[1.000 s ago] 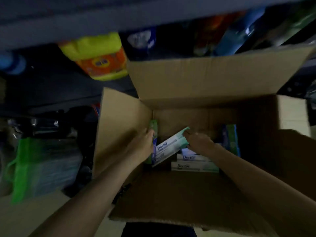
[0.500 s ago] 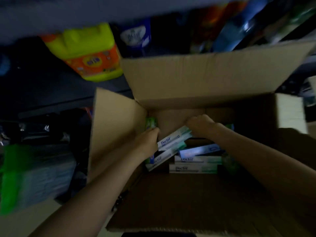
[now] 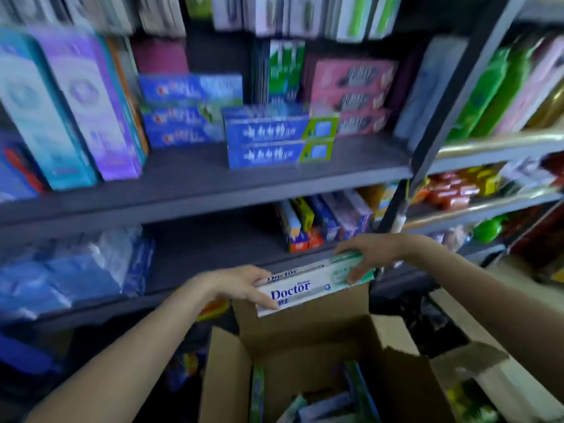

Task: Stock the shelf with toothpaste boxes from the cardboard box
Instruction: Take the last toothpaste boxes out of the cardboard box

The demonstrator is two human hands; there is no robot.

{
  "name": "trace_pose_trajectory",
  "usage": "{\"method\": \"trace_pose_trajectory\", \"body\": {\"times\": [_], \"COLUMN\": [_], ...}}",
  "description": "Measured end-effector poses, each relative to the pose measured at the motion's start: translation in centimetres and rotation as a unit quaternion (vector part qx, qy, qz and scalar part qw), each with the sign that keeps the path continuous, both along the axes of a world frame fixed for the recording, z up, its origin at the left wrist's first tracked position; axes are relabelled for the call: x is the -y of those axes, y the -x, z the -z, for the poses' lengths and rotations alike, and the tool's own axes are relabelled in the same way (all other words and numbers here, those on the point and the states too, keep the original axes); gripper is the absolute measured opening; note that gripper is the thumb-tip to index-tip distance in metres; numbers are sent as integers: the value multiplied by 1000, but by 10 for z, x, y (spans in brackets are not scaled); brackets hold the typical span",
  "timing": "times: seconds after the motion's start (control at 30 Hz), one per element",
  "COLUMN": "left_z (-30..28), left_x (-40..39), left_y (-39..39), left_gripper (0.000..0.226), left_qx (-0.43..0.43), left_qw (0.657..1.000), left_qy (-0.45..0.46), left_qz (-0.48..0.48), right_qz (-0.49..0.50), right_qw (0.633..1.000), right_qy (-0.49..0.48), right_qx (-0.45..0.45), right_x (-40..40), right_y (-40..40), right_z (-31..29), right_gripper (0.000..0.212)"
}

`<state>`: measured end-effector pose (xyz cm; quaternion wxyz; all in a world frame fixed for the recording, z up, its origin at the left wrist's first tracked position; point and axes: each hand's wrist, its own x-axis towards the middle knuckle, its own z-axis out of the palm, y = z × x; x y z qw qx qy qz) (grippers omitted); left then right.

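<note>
Just below the middle of the frame, two white-and-green toothpaste boxes point(image 3: 308, 285) printed "Doctor" are held stacked together, lying lengthwise and tilted up toward the right. The left hand point(image 3: 241, 285) holds their left end, thumb on top and fingers curled underneath, so its grip is closed on the boxes. The right hand point(image 3: 370, 254) holds the green right end, fingers wrapped over the top and thumb below, its grip likewise closed on the same boxes. The pair hangs in the air above the open cardboard box point(image 3: 305, 358), which fills the lower middle and lower right of the frame with its flaps standing open; more toothpaste cartons point(image 3: 323, 404) lie dimly at its bottom, too blurred to count. Behind the hands stands a grey shelf point(image 3: 213, 178). On its board in the upper middle of the frame sit two stacked blue toothpaste boxes with green ends point(image 3: 279, 145), with a stack of blue boxes point(image 3: 183, 109) behind them to the left and a stack of pink boxes point(image 3: 351, 96) behind to the right. Tall teal and purple cartons point(image 3: 70, 105) lean at the upper left. On the lower board, small upright packs point(image 3: 320, 221) stand just above the right hand, and blue-and-white plastic packs point(image 3: 70, 270) lie at the left. A second rack point(image 3: 494, 148) with green and red goods fills the right edge.
</note>
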<state>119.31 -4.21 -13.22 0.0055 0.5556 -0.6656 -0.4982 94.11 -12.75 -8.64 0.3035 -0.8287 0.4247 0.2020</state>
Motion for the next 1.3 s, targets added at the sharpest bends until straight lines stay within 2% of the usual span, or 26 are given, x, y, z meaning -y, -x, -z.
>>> {"method": "trace_pose_trajectory", "body": {"times": [0.1,0.23,0.33,0.43,0.5,0.57,0.63,0.67,0.7,0.77,0.8,0.83,0.87,0.93,1.0,1.13,1.3], "left_z": [-55,-105,-128,-140,-148,-156,-161,-162,-163,-171,-176,-180,-181,-177,-167,-158,-151], "left_x": [1,4,7,19,33,50,70,80,89,104,110,116,122,133,146,175,202], "left_y": [-9,-23,-28,-27,-16,4,27,38,47,62,67,71,73,76,80,95,108], "left_gripper": [12,17,25,25,19,19,23,24,25,30,35,41,46,52,59,74,77], "left_qx": [-23,-38,-53,-55,-15,67,145,151,122,5,-43,-48,-12,127,243,331,399], "left_qw": [999,997,996,994,993,985,962,953,951,936,918,897,874,825,800,788,780], "left_qy": [35,61,56,81,106,159,229,260,286,343,380,420,464,532,536,509,476], "left_qz": [-15,-25,-43,-54,-45,-5,28,21,-5,-75,-106,-130,-143,-141,-119,-105,-72], "right_qz": [-28,-67,-80,-83,-91,-99,-98,-91,-77,-32,-4,26,53,86,100,77,82], "right_qw": [991,972,957,940,935,936,934,932,932,932,931,929,927,918,912,909,916], "right_qy": [127,226,275,331,341,333,340,349,354,359,361,361,362,377,389,406,393], "right_qx": [6,-14,-42,-6,34,59,48,39,34,46,58,72,84,91,89,43,-10], "right_x": [-9,-10,-11,-8,-3,4,16,26,36,62,77,89,101,122,141,173,207], "right_y": [-7,-17,-21,-19,-21,-25,-23,-18,-11,9,19,28,35,41,37,20,21], "right_z": [-49,-90,-117,-130,-131,-127,-127,-130,-135,-148,-156,-163,-168,-174,-173,-162,-146], "right_gripper": [52,76,76,60,55,56,57,57,54,48,45,42,39,38,42,43,45]}}
